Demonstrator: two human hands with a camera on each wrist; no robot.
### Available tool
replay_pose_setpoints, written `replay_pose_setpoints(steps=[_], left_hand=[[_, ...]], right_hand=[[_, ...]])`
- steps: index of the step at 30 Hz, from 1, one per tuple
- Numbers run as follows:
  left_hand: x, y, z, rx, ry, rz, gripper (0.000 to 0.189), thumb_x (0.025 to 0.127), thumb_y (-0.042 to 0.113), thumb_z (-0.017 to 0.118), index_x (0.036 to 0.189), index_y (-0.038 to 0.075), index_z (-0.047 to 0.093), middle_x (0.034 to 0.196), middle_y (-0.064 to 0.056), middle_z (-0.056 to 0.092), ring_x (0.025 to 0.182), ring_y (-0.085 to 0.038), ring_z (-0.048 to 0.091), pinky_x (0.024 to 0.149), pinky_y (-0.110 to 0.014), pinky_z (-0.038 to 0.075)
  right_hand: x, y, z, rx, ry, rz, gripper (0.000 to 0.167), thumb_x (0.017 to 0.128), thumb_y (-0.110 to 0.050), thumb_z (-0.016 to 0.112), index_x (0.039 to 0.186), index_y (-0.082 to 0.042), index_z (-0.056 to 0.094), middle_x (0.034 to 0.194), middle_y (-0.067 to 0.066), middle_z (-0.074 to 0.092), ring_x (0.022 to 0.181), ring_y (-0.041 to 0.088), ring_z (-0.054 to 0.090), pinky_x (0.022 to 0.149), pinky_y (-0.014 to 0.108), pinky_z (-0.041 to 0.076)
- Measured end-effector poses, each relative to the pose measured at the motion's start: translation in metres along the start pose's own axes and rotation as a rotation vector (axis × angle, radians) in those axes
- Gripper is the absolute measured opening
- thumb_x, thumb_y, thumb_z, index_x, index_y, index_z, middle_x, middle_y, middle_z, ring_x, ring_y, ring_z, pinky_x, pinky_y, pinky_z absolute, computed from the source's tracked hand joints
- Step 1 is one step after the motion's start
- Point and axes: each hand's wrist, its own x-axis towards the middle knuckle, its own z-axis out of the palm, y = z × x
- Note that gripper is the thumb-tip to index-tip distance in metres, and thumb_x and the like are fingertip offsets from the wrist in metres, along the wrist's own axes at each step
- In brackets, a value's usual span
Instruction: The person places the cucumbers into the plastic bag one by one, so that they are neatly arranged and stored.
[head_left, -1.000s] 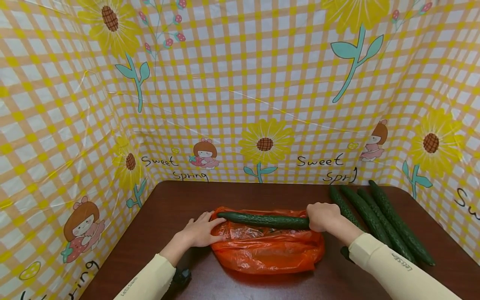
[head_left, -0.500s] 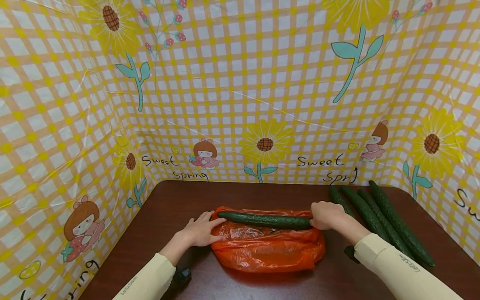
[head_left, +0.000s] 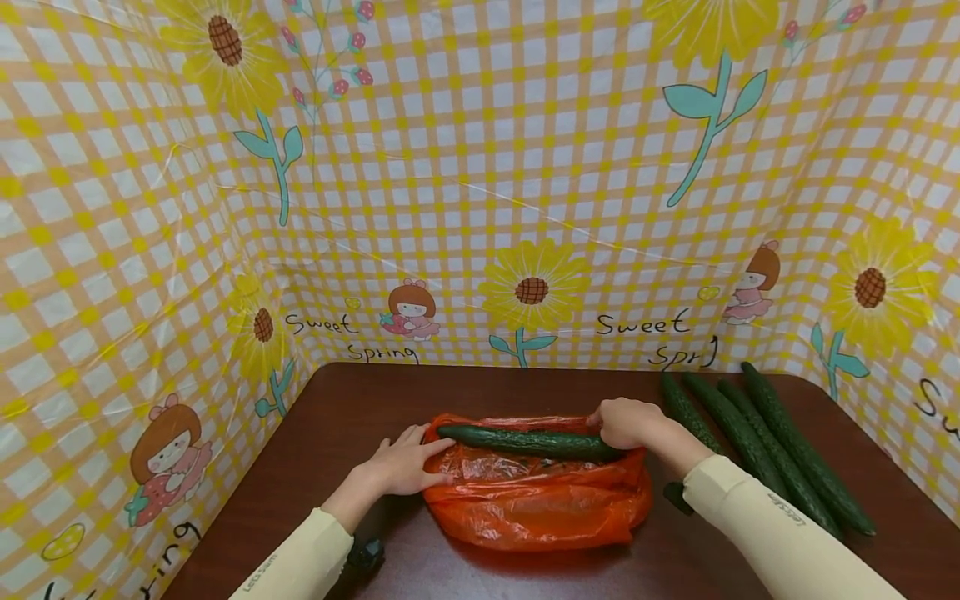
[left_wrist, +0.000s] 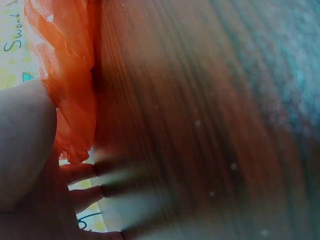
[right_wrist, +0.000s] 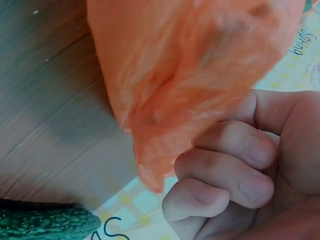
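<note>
Currently, my left hand [head_left: 401,462] spreads its fingers wide against an orange bag [head_left: 532,517]; my right hand [head_left: 630,423], fingers curled, seems to pinch its rim. Between them, one cucumber [head_left: 525,439] lies in the bag's mouth, seemingly almost packed; right of my right fingers, four other cucumbers [head_left: 776,454] lie unbagged on the desk [head_left: 360,400].
</note>
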Motion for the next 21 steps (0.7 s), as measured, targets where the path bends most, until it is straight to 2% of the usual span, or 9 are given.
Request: replay_pose_setpoints(steps=[2,4,5,9,10,14,16,19,21], left_hand=[[0.001,0.0,0.0,0.002,0.006,0.004,0.068,0.094,0.062,0.059,0.153,0.031,0.045,0.163,-0.017,0.028,0.151,-0.039,0.025,0.11,-0.073,0.026],[0.001,-0.001,0.001,0.01,0.009,0.007,0.069,0.094,0.062,0.058,0.154,0.031,0.045,0.164,-0.017,0.027,0.151,-0.039,0.025,0.11,-0.073,0.026],[0.001,-0.001,0.001,0.013,0.01,0.008,0.069,0.094,0.062,0.058,0.154,0.031,0.044,0.164,-0.017,0.027,0.151,-0.039,0.025,0.11,-0.073,0.026],[0.001,-0.002,0.001,0.01,0.006,0.006,0.069,0.094,0.062,0.058,0.154,0.031,0.044,0.164,-0.016,0.027,0.151,-0.039,0.025,0.111,-0.073,0.025],[0.001,-0.002,0.001,0.008,0.005,0.005,0.069,0.093,0.062,0.058,0.154,0.031,0.045,0.164,-0.017,0.027,0.151,-0.039,0.025,0.11,-0.073,0.025],[0.0,0.0,0.001,0.002,0.006,0.005,0.069,0.094,0.061,0.059,0.154,0.03,0.045,0.164,-0.018,0.027,0.151,-0.04,0.025,0.11,-0.073,0.025],[0.0,0.0,0.002,-0.001,0.011,0.008,0.069,0.094,0.061,0.059,0.153,0.029,0.045,0.164,-0.018,0.027,0.151,-0.04,0.025,0.11,-0.073,0.025],[-0.001,0.0,0.002,0.0,0.018,0.012,0.068,0.094,0.06,0.059,0.153,0.029,0.046,0.163,-0.019,0.028,0.151,-0.041,0.026,0.11,-0.074,0.025],[0.0,0.0,0.002,0.0,0.022,0.017,0.068,0.094,0.06,0.06,0.152,0.029,0.047,0.162,-0.019,0.029,0.151,-0.041,0.026,0.109,-0.075,0.025]], right_hand=[[0.001,-0.002,0.001,0.015,-0.005,0.002,0.05,0.092,-0.001,0.051,0.139,-0.01,0.062,0.136,0.022,0.062,0.055,0.016,0.038,0.051,0.03,0.024],[0.002,-0.004,0.002,0.026,-0.008,-0.004,0.052,0.094,-0.003,0.052,0.145,-0.008,0.055,0.139,0.025,0.059,0.052,0.016,0.022,0.05,0.03,0.02],[0.001,-0.005,0.002,0.028,-0.011,-0.012,0.053,0.095,-0.006,0.054,0.147,-0.008,0.053,0.14,0.026,0.058,0.05,0.014,0.021,0.049,0.029,0.021],[0.0,-0.014,0.003,0.04,-0.024,-0.046,0.051,0.096,-0.014,0.062,0.146,-0.01,0.055,0.137,0.023,0.061,0.049,0.014,0.031,0.05,0.029,0.027],[0.0,-0.017,0.003,0.03,-0.026,-0.06,0.049,0.096,-0.016,0.064,0.144,-0.011,0.057,0.135,0.022,0.062,0.052,0.015,0.04,0.051,0.03,0.029],[0.006,-0.025,0.005,-0.014,-0.025,-0.09,0.044,0.092,-0.023,0.072,0.135,-0.016,0.066,0.132,0.016,0.065,0.088,0.028,0.067,0.06,0.037,0.045],[0.01,-0.029,0.006,-0.042,-0.017,-0.108,0.046,0.089,-0.028,0.076,0.133,-0.016,0.068,0.133,0.015,0.066,0.112,0.036,0.065,0.073,0.047,0.053],[0.018,-0.034,0.012,-0.061,0.007,-0.122,0.048,0.086,-0.032,0.081,0.13,-0.016,0.07,0.129,0.012,0.068,0.118,0.037,0.063,0.086,0.058,0.053],[0.021,-0.036,0.015,-0.07,0.026,-0.137,0.047,0.084,-0.032,0.082,0.127,-0.015,0.072,0.126,0.01,0.069,0.116,0.037,0.064,0.086,0.058,0.053]])
